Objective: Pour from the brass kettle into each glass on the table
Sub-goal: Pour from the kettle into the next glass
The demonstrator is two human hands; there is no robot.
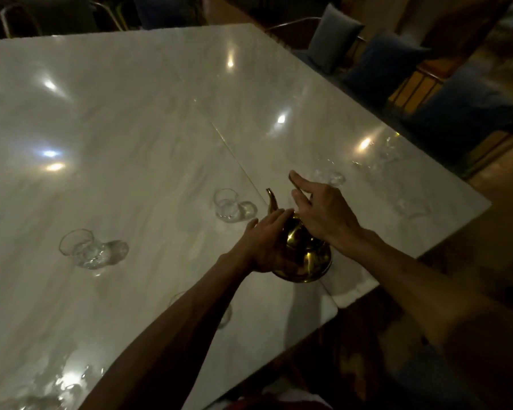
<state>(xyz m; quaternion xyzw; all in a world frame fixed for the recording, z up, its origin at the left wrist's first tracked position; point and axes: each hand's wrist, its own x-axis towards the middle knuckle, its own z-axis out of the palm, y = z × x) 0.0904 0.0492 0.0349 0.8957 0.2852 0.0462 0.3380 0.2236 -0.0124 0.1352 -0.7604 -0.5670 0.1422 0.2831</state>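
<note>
The brass kettle stands on the white marble table near its front edge, spout pointing away. My left hand is cupped against the kettle's left side. My right hand lies over the kettle's top, fingers partly spread, and hides the handle and lid. A clear tulip glass stands just left of the spout. Another glass stands further left. Two more glasses stand to the right. My left forearm partly hides a glass.
Blue cushioned chairs line the table's right side and dark chairs stand at its far end. A seam runs diagonally across the tabletop. Blurred glassware sits at the lower left. Lamp reflections dot the marble.
</note>
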